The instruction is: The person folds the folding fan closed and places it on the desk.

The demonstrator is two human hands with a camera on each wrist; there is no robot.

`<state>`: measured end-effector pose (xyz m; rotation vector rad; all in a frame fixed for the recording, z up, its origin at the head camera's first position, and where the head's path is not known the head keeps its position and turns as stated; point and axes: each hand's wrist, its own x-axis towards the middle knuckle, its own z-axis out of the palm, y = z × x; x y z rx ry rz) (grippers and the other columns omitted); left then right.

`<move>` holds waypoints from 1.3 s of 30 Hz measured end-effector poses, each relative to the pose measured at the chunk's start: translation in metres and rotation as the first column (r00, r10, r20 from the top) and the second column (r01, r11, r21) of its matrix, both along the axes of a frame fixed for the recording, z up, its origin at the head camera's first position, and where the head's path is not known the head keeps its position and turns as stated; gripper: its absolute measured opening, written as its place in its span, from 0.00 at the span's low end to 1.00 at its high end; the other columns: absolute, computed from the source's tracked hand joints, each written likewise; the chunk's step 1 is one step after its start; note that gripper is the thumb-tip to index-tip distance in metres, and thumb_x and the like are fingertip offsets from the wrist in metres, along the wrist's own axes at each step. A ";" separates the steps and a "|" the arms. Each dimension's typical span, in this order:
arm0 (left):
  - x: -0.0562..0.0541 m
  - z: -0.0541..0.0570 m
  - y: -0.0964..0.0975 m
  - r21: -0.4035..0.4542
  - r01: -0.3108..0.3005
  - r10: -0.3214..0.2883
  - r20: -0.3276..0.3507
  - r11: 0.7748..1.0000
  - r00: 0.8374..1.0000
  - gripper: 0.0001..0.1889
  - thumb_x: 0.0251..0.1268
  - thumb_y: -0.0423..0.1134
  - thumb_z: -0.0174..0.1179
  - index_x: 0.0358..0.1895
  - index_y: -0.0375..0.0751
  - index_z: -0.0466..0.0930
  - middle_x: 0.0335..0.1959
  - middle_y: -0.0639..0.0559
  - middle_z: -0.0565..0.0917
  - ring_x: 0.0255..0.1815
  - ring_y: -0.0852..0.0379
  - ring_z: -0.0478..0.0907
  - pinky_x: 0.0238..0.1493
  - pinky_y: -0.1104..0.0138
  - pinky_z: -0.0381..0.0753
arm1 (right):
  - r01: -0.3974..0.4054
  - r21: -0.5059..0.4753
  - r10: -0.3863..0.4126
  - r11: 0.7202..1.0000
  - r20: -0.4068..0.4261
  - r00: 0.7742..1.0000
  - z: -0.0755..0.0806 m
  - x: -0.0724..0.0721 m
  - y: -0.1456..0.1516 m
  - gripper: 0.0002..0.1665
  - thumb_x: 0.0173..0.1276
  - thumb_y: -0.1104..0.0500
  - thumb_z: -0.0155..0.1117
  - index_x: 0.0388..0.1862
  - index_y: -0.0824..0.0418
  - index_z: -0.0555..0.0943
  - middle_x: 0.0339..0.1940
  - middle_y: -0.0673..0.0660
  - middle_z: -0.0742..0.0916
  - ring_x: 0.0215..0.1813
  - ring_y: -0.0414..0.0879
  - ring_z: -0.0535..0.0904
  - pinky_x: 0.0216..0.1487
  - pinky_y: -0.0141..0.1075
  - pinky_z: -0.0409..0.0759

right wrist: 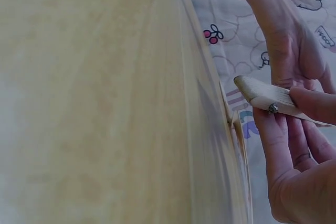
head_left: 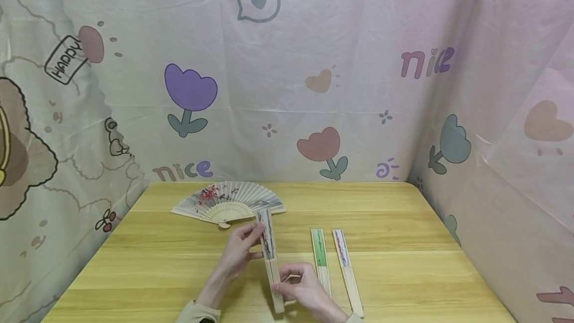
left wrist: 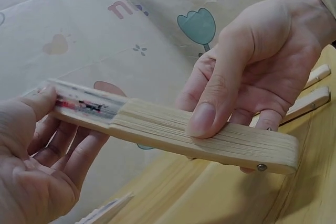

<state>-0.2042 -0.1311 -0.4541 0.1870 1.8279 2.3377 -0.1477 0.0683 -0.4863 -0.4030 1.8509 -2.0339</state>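
A folded hand fan (head_left: 271,258) with pale wooden ribs and a grey printed leaf is held raised over the table. My left hand (head_left: 239,252) pinches its leaf end between thumb and fingers. Lower down, my right hand (head_left: 304,287) grips the ribs near the riveted end, with the thumb on top in the left wrist view. That view also shows the fan's ribs (left wrist: 210,137) pressed together. In the right wrist view the riveted end of the folded fan (right wrist: 268,95) sticks out past the right hand's fingers.
An open fan (head_left: 230,208) with red blossoms lies at the table's back left. Right of my hands lie a folded green fan (head_left: 320,253) and a folded white fan (head_left: 345,263). Printed cloth (head_left: 278,54) walls surround the wooden table (head_left: 403,263).
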 end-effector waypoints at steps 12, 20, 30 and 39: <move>-0.001 0.006 0.001 -0.030 -0.031 0.030 -0.028 0.999 0.999 0.07 0.75 0.36 0.58 0.48 0.43 0.82 0.36 0.60 0.86 0.40 0.63 0.82 0.41 0.66 0.91 | 0.024 0.024 -0.025 0.999 0.014 1.000 -0.002 0.000 0.000 0.18 0.60 0.67 0.72 0.42 0.81 0.80 0.28 0.47 0.86 0.29 0.38 0.83 0.33 0.31 0.90; -0.001 0.008 0.001 -0.043 -0.039 0.038 -0.034 0.998 0.999 0.05 0.74 0.37 0.58 0.45 0.42 0.83 0.35 0.59 0.85 0.38 0.62 0.83 0.39 0.65 0.92 | 0.014 0.031 -0.014 0.999 0.005 1.000 0.003 0.001 0.002 0.17 0.59 0.68 0.72 0.42 0.80 0.81 0.29 0.49 0.87 0.30 0.39 0.84 0.34 0.31 0.90; -0.002 0.006 0.001 -0.040 -0.052 0.049 -0.058 0.998 0.997 0.07 0.70 0.33 0.61 0.47 0.38 0.83 0.35 0.59 0.86 0.38 0.62 0.84 0.40 0.65 0.92 | 0.012 0.028 -0.012 1.000 0.012 1.000 0.001 -0.001 0.003 0.17 0.59 0.68 0.73 0.42 0.80 0.81 0.28 0.49 0.87 0.30 0.38 0.84 0.34 0.32 0.91; 0.001 0.008 0.004 -0.129 0.013 -0.024 -0.078 0.992 0.997 0.21 0.74 0.37 0.59 0.59 0.22 0.73 0.39 0.57 0.82 0.40 0.62 0.81 0.39 0.63 0.92 | 0.025 0.002 -0.025 1.000 0.011 1.000 0.004 -0.006 0.000 0.19 0.66 0.64 0.69 0.48 0.78 0.80 0.36 0.49 0.88 0.33 0.39 0.85 0.37 0.34 0.91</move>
